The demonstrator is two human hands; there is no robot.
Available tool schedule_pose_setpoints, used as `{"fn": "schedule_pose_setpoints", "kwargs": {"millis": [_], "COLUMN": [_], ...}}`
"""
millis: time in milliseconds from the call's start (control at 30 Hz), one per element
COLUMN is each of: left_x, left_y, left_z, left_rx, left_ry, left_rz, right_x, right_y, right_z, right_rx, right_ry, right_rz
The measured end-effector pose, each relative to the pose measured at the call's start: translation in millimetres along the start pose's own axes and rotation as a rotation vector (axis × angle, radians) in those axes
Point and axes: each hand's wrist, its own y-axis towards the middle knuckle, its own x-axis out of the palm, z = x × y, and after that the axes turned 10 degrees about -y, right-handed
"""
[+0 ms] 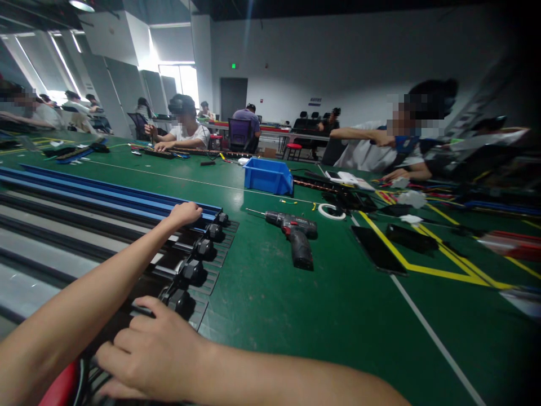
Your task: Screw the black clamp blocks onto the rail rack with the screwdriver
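My left hand [186,215] reaches across a row of long rails and is closed over the far blue rail [127,194] near its right end. Its fingertips are hidden. Closer to me, my right hand [158,349] is over the near end of the row, with fingers curled and the little finger spread away. What lies under those fingers is hidden. Black and silver rails [54,239] lie side by side under my left forearm. Black knob-like end fittings [193,272] line their right ends, above dark slotted plates [210,283] on the table.
A cordless drill [296,231] with a long bit lies right of the rails on the green table [270,316]. Behind it stand a blue bin [268,176] and a white ring [332,212]. A black tablet-like panel [378,249] lies right. Co-workers sit across the table.
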Motion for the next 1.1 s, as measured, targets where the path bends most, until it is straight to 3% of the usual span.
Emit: {"fn": "schedule_pose_setpoints", "kwargs": {"millis": [567,1100], "left_x": [2.6,0.6], "left_y": [2.9,0.8], "left_z": [-2.7,-1.1], "left_rx": [0.003,0.009], "left_ry": [0.008,0.012], "left_rz": [-0.003,-0.007], "right_x": [10.3,-0.5], "right_y": [9.5,5.5], "right_z": [4.5,4.8], "right_rx": [-0.050,-0.064], "right_ry": [0.013,0.019], "right_rz": [0.016,-0.004]}}
